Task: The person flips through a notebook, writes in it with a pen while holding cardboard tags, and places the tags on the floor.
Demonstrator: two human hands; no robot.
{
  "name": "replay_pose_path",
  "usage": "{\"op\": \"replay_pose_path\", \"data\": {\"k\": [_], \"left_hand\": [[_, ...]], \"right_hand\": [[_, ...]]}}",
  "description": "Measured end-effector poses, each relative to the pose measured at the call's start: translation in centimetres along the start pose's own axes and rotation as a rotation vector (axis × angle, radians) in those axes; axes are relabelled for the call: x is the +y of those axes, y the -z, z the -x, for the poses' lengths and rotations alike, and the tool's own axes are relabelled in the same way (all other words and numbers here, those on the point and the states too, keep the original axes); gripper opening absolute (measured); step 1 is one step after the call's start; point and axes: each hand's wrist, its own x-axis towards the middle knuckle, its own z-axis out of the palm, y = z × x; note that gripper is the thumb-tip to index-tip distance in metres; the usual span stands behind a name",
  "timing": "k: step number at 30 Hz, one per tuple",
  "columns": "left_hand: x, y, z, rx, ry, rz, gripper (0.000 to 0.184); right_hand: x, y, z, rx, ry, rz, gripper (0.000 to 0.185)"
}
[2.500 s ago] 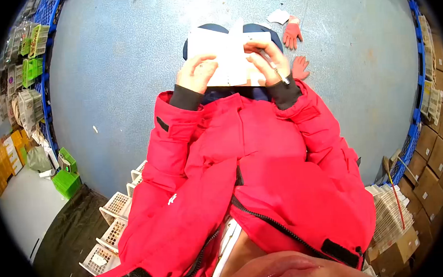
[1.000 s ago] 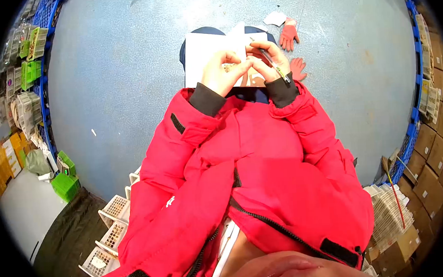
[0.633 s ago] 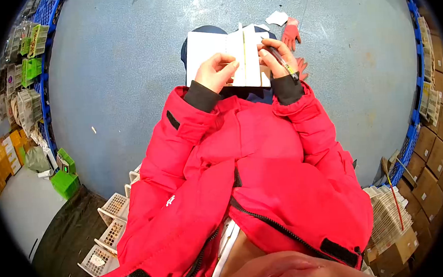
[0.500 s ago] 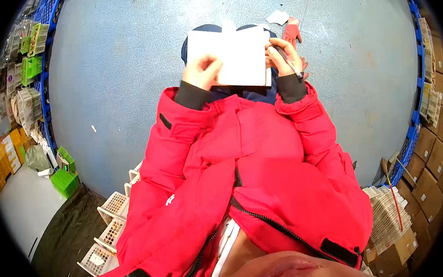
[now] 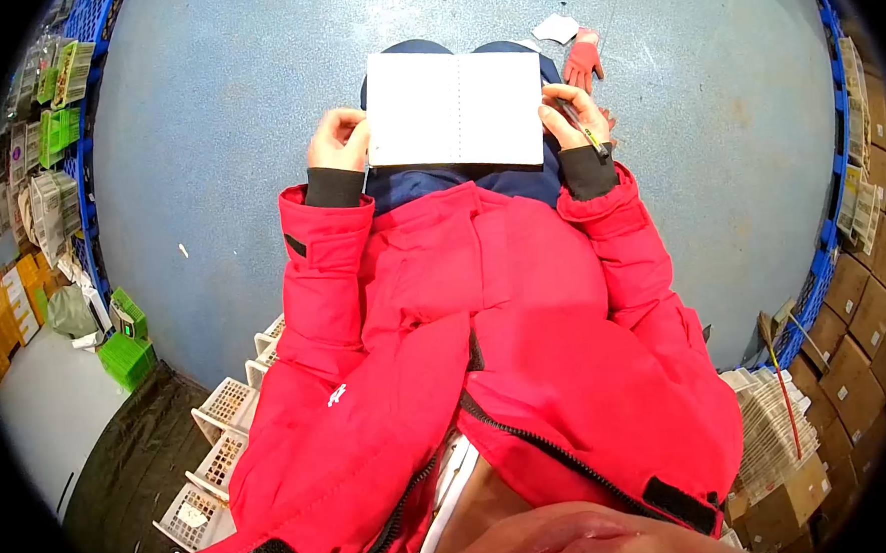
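Note:
An open notebook point(image 5: 414, 108) with blank white pages and a dotted line down its middle rests on my lap, over dark blue trousers point(image 5: 408, 186). My left hand point(image 5: 341, 140) grips its left edge, thumb near the page and fingers partly hidden beneath. At the right edge, my right hand point(image 5: 575, 116) is closed on a pen point(image 5: 584, 129) that slants across the fingers, its lower end toward the wrist. The thumb of that hand also touches the notebook's edge.
A red work glove point(image 5: 583, 59) and a white scrap point(image 5: 556, 28) lie on the blue-grey floor beyond my right hand. White baskets point(image 5: 227, 406) stand at lower left. Blue mesh racks point(image 5: 85, 145) line the sides, with cardboard boxes point(image 5: 855, 385) stacked at right.
My left hand has moved left, from the lower part of the page to the notebook's left edge. Both pages now lie spread wide. The right hand still holds the pen.

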Motion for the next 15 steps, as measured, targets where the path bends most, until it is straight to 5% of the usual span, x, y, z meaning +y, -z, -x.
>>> {"op": "replay_pose_path", "data": {"k": [2,4,8,15], "left_hand": [[1.6,-0.6,0.7,0.195,-0.179,-0.308,0.014],[5.0,-1.5,1.5,0.081,-0.207,-0.076,0.014],[6.6,-6.7,2.7,-0.361,0.059,0.337,0.017],[6.2,-7.3,2.2,-0.446,0.186,0.524,0.018]], "right_hand": [[-0.5,-0.1,0.3,-0.003,-0.02,-0.06,0.022],[-1.7,-1.1,0.9,-0.008,0.031,-0.197,0.023],[-4.1,-3.1,1.2,-0.172,0.138,-0.149,0.024],[-3.5,-4.3,1.2,-0.328,0.104,-0.124,0.026]]}}
